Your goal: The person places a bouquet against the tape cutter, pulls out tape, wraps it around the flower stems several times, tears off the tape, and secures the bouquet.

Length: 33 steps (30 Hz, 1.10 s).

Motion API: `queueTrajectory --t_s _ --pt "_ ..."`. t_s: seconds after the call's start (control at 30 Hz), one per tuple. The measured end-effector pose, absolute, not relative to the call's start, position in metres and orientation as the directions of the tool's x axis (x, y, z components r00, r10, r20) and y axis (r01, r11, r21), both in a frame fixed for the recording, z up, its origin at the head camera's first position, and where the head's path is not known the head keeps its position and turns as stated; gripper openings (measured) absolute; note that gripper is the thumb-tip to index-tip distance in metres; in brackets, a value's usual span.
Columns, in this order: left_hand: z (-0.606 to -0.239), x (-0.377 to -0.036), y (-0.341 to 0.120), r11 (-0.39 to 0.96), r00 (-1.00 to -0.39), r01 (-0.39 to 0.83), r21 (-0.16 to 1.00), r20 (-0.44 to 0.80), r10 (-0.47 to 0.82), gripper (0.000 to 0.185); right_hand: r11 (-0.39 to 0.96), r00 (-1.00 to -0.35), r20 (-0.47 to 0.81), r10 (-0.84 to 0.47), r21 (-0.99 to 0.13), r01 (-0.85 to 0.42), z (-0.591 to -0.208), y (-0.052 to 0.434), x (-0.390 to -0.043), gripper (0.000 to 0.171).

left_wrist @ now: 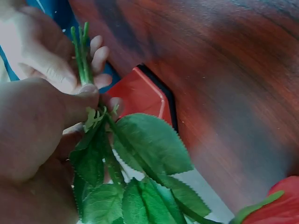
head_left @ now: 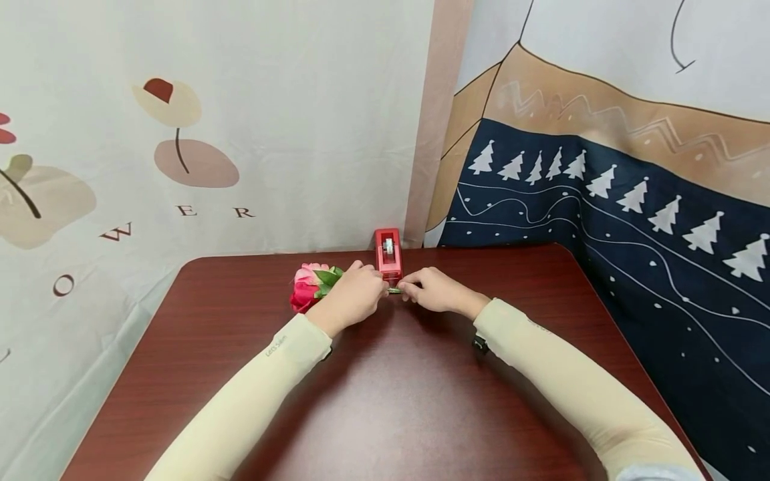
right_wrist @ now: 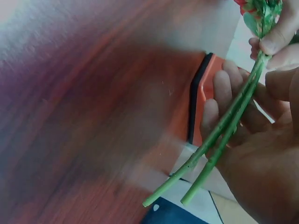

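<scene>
Two artificial flowers, red and pink blooms [head_left: 309, 286] with green leaves [left_wrist: 140, 158], lie at the table's far middle. Their two thin green stems [right_wrist: 224, 130] are held side by side between both hands. My left hand [head_left: 377, 288] pinches the stems just below the leaves, thumb [left_wrist: 70, 105] on top. My right hand [head_left: 410, 289] grips the stems further along, with the cut ends sticking out past its fingers [right_wrist: 224, 93]. A red tape dispenser [head_left: 388, 254] stands right behind the hands.
The dark red-brown table [head_left: 391, 401] has a rounded far edge. Patterned cloth hangs close behind it, pale on the left [head_left: 240, 133], navy with white trees on the right [head_left: 631, 214]. Cream sleeves [head_left: 252, 387] cover both forearms.
</scene>
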<state>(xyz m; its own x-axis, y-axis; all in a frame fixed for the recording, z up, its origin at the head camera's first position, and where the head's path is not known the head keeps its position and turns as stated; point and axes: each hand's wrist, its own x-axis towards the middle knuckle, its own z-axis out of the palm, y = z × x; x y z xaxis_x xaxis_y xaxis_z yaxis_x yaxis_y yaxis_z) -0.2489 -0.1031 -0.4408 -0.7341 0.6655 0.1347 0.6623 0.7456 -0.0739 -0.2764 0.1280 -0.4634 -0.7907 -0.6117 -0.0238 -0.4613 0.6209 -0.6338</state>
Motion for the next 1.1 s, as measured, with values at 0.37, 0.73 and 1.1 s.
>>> queueTrajectory --t_s 0.37,0.73,1.1 --pt "-0.442 -0.240 -0.102 0.735 -0.682 0.646 -0.206 0.274 0.678 0.002 0.572 -0.737 -0.135 -0.662 -0.727 -0.381 -0.459 0.127 -0.291 0.030" --pt "-0.447 -0.239 -0.103 0.746 -0.685 0.626 -0.228 0.296 0.666 0.005 0.545 -0.717 -0.012 -0.697 -0.659 -0.519 -0.461 0.128 -0.288 0.024" --pt "-0.435 -0.244 -0.102 0.809 -0.798 0.587 -0.031 0.151 0.584 0.011 0.572 -0.693 0.159 -0.704 -0.452 -0.685 -0.467 0.124 -0.279 0.019"
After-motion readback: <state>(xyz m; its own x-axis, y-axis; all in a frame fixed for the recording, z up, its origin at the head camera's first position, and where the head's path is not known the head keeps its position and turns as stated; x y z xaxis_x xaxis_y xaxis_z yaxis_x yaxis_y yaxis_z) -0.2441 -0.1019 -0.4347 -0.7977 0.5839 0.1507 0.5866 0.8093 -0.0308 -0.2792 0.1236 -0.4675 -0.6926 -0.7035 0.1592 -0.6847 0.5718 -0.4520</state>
